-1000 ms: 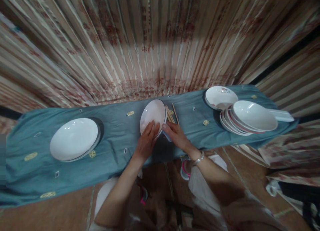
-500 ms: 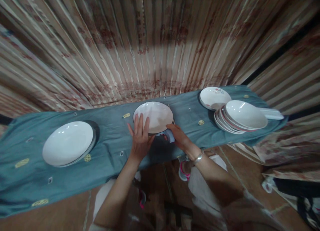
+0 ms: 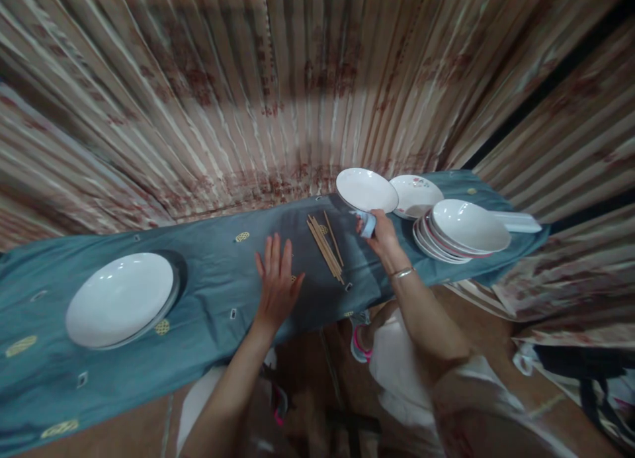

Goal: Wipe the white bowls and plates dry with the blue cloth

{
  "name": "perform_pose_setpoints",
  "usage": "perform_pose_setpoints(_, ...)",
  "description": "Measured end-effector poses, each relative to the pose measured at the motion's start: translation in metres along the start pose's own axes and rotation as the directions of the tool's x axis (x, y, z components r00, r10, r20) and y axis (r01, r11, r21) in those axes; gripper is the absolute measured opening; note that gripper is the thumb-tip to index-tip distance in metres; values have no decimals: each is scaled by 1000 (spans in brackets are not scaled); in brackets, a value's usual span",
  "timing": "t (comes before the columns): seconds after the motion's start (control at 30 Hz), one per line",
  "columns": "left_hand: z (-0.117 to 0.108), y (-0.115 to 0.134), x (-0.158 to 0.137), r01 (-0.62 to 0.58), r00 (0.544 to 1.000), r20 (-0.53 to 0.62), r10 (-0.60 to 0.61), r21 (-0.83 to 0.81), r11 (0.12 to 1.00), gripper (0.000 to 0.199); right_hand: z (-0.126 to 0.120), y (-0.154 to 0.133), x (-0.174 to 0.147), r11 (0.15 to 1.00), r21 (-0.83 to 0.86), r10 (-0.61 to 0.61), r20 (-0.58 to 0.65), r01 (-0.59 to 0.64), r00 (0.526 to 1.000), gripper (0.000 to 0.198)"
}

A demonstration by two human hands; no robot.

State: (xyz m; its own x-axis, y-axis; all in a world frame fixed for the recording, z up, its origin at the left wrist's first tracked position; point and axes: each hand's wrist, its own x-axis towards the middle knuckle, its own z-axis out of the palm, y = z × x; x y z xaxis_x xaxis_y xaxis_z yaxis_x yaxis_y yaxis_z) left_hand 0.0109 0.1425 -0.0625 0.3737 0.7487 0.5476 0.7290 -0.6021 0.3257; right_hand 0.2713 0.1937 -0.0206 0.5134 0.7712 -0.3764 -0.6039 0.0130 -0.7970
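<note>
My right hand (image 3: 381, 236) grips the near edge of a white plate (image 3: 367, 188), with a light blue cloth (image 3: 366, 224) bunched in the same fingers. The plate is just left of a flower-patterned dish (image 3: 417, 194); whether they touch I cannot tell. Fingers spread and holding nothing, my left hand (image 3: 276, 279) is over the tablecloth. A bundle of wooden chopsticks (image 3: 325, 249) lies between my hands, one stick set slightly apart from the others.
Stacked white plates (image 3: 122, 299) stand on the left part of the green-blue tablecloth (image 3: 208, 273). On the right is a stack of bowls (image 3: 469, 226), with white spoon-like handles (image 3: 518, 222) beside it. A pleated curtain (image 3: 297, 100) hangs behind the table.
My right hand has carried the plate from the middle to the right, beside the flowered dish. The chopsticks now show where the plate was. My left hand has come off the plate.
</note>
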Motion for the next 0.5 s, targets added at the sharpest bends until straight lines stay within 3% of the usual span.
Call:
perform_pose_setpoints(0.2, 9, 11, -4, -78, 964, 256, 75, 2, 997, 48, -10, -15, 34, 998, 70, -3, -39, 6, 999, 19)
perform_pose_setpoints(0.5, 17, 12, -8, -101, 952, 289, 98, -3, 995, 47, -34, -21, 63, 985, 172, -2, -92, 18, 996, 25)
